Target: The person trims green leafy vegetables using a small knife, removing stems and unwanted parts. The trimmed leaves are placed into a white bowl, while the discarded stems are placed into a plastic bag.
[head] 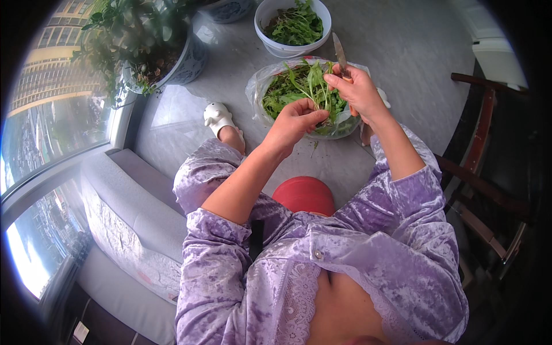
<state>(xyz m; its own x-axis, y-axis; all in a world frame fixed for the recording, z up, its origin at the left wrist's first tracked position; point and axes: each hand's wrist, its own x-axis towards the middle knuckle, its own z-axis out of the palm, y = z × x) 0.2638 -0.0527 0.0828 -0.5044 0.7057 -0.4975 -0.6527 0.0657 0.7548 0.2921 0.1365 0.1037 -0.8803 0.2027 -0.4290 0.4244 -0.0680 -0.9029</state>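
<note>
My left hand point(297, 120) pinches the lower end of a bunch of leafy greens point(318, 86) between thumb and fingers. My right hand point(355, 88) is closed round the orange handle of a small knife point(339, 51), whose blade points up and away from me; its thumb and forefinger are at the upper part of the same greens. Below both hands, a clear plastic bag point(257, 88) lies open on the floor, filled with loose greens. Beyond it stands a white plastic bucket point(276, 48) holding more green leaves point(297, 26).
A red stool point(304, 194) is between my legs. Potted plants in blue-and-white pots point(185, 60) stand at the upper left, near the window. A grey padded seat point(133, 202) lies left, a dark wooden chair frame point(478, 129) right. Scraps lie on the floor point(317, 148).
</note>
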